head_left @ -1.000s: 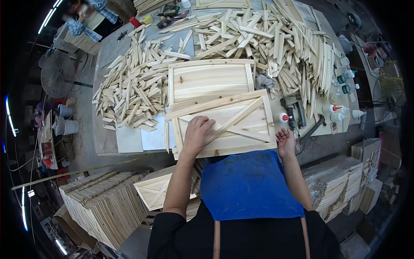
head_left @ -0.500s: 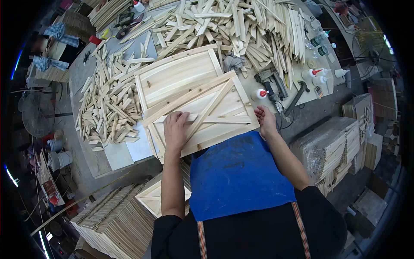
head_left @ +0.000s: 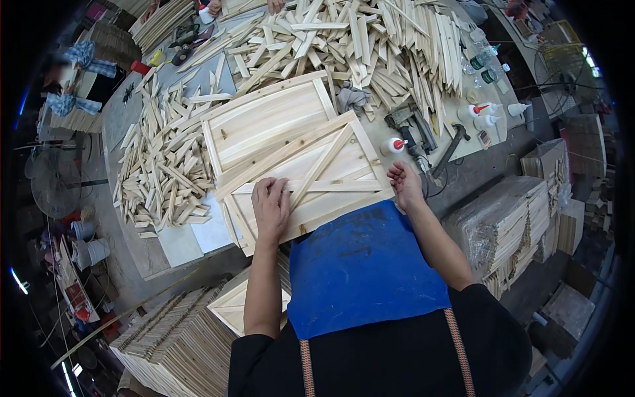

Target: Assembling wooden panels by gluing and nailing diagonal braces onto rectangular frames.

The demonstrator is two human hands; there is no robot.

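In front of me lies a framed wooden panel (head_left: 337,155) with crossing braces, tilted against a second wooden panel (head_left: 271,122) behind it. My left hand (head_left: 270,208) rests on its left part, fingers bent over a thin wooden strip (head_left: 340,186) that runs across the panel and meets the diagonal brace (head_left: 324,159). Just off the panel's right edge hovers my right hand (head_left: 407,184), fingers curled inward; whatever they may hold is hidden. A white glue bottle with a red tip (head_left: 393,146) stands beyond that hand.
Loose wooden strips (head_left: 172,165) are heaped left and far. A nail gun (head_left: 413,132), a hammer (head_left: 452,151) and more glue bottles (head_left: 486,121) lie right. Stacked panels (head_left: 178,331) and wrapped wood (head_left: 503,218) flank me. A person (head_left: 79,79) is at far left.
The short strip's left part has come down into line with the rest under my left hand. My right hand has drawn slightly clear of the panel edge. Other people's hands appear at the far edge.
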